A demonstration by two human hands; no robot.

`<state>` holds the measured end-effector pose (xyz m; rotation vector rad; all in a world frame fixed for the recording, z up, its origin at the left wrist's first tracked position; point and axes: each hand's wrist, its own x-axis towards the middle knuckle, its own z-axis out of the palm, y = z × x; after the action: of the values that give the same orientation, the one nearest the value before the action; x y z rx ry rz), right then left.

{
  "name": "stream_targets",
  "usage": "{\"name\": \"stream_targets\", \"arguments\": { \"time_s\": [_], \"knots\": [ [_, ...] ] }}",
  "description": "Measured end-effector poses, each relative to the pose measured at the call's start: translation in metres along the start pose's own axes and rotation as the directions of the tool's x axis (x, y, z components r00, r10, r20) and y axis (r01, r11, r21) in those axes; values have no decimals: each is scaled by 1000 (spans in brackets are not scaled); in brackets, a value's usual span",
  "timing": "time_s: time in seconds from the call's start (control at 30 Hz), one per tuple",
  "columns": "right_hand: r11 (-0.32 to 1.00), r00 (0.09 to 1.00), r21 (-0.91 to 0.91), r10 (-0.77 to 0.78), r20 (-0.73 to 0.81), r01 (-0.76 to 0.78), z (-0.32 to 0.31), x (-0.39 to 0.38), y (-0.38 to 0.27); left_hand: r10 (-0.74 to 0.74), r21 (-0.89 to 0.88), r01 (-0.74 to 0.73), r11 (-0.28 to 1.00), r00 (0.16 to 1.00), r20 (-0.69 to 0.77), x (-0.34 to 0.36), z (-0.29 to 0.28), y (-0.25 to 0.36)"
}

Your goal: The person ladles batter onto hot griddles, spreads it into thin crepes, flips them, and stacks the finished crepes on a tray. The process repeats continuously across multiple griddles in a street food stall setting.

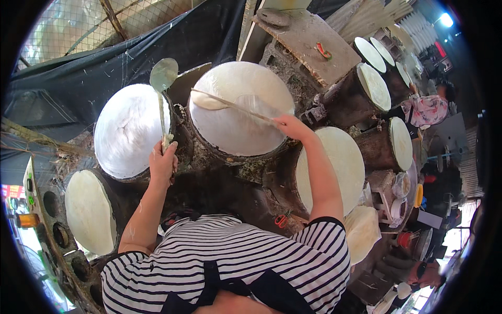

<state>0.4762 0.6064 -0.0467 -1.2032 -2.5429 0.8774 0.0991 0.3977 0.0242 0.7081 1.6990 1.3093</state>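
Observation:
My left hand [163,160] is closed round the handle of a ladle [163,74], its round metal head raised between two large round griddles. The left griddle [123,133] shows a silvery, whitish bare surface. My right hand [286,126] grips a thin stick [226,101] at the right side of the middle griddle [232,138]. The stick slants up and left across that griddle, over a cream layer of batter [251,76] covering its upper part; the lower part is bare and pale. Whether the stick touches the batter, I cannot tell.
Several griddles with pale round sheets stand around me, including one at left [89,212] and one under my right arm [342,167]. A board [306,39] with red-handled scissors [324,51] is at back. Co-workers [423,109] are at far right; dark sheeting [63,89] hangs at left.

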Motion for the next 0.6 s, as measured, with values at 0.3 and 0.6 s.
{"name": "stream_targets", "arguments": {
  "time_s": [0.3,0.6],
  "knots": [
    [960,976,181,200,89,-213,-12,57,-2,14,-32,-15,999,999,-38,-22,2,-10],
    [947,968,208,227,105,-244,-30,-21,-41,-37,8,38,999,999,-24,-38,-15,-12]
  ]
}}
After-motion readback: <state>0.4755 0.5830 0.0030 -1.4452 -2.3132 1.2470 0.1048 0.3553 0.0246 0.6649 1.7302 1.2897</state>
